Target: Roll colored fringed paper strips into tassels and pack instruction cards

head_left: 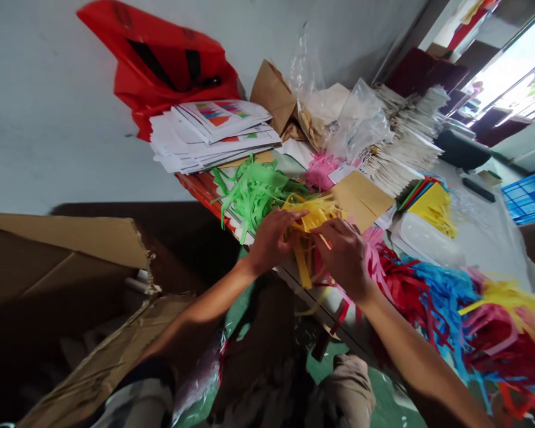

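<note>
Thin yellow strips (314,214), perhaps paper or tissue, are bunched between my two hands at the table's near edge. My left hand (274,238) is closed on the left side of the bunch, thumb and fingers pressed together. Fingers curled, my right hand (345,252) pinches the same bunch from the right. Some yellow ends hang down over the edge. A heap of green strips (254,190) lies just beyond my left hand. Pink strips (374,252), red strips (399,276) and blue strips (448,291) spread to the right of my right hand.
Printed sheets (218,131) are stacked at the back left beside a red bag (169,65). Behind are clear plastic bags (356,125) and corded bundles (410,131). A brown envelope (361,196) lies past my right hand. An open cardboard box (66,249) stands at lower left.
</note>
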`<action>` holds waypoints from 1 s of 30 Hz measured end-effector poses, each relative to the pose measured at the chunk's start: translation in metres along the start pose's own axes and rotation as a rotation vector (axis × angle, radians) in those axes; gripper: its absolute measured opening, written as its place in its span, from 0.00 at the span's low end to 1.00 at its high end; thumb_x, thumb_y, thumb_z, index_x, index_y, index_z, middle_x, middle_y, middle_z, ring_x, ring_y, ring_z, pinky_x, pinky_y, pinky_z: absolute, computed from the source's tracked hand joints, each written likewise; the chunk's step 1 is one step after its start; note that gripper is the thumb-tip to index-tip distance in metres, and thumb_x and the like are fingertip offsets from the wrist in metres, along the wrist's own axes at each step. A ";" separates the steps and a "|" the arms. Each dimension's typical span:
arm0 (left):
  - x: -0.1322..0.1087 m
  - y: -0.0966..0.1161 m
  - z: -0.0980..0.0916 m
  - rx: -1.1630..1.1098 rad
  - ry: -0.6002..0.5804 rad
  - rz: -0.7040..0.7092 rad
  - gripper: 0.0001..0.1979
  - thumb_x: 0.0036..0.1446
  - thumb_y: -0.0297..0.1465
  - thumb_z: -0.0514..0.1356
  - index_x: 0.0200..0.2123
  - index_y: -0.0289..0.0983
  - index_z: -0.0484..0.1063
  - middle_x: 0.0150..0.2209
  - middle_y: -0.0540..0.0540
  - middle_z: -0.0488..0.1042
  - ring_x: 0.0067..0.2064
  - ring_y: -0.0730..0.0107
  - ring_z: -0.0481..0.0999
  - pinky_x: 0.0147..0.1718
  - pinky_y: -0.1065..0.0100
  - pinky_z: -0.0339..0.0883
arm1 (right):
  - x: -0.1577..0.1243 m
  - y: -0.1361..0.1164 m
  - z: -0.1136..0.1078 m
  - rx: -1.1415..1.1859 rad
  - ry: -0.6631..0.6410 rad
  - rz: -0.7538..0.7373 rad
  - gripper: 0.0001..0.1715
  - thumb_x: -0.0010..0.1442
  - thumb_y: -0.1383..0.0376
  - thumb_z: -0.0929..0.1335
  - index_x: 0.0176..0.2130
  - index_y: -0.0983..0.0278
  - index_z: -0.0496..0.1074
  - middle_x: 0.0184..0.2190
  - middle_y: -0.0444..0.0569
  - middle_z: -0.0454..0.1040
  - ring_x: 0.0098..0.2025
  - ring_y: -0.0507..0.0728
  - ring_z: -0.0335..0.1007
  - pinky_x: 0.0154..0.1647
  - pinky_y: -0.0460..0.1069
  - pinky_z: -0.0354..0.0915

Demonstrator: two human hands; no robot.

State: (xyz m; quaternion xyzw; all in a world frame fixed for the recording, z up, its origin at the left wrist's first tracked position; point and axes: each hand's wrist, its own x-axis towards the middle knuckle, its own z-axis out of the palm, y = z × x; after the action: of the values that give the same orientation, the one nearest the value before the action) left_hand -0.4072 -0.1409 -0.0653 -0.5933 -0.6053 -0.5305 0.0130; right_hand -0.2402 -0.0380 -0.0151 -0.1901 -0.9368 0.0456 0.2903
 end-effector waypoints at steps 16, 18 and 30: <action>-0.001 0.001 0.004 -0.298 0.105 -0.252 0.15 0.61 0.35 0.71 0.52 0.43 0.82 0.40 0.48 0.83 0.44 0.66 0.80 0.47 0.64 0.73 | 0.020 0.035 -0.022 0.473 -0.124 0.176 0.18 0.62 0.51 0.76 0.29 0.60 0.78 0.30 0.45 0.74 0.33 0.53 0.66 0.36 0.51 0.60; -0.002 -0.001 0.004 -0.292 0.113 -0.249 0.16 0.62 0.34 0.70 0.53 0.43 0.81 0.41 0.48 0.82 0.43 0.67 0.80 0.46 0.65 0.73 | 0.020 0.042 -0.025 0.512 -0.087 0.205 0.15 0.60 0.55 0.78 0.29 0.60 0.77 0.30 0.43 0.74 0.33 0.52 0.65 0.36 0.50 0.59; 0.018 -0.006 0.007 0.463 -0.161 -0.089 0.16 0.60 0.23 0.60 0.49 0.37 0.83 0.41 0.38 0.83 0.47 0.49 0.78 0.50 0.50 0.69 | 0.047 0.135 -0.118 0.386 0.401 0.213 0.29 0.67 0.38 0.65 0.35 0.59 0.73 0.29 0.50 0.74 0.32 0.58 0.78 0.33 0.55 0.71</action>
State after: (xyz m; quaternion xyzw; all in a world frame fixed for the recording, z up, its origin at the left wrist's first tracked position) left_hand -0.4121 -0.1221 -0.0608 -0.5877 -0.7353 -0.3288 0.0770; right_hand -0.1650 0.1022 0.0812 -0.2336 -0.8096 0.2148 0.4938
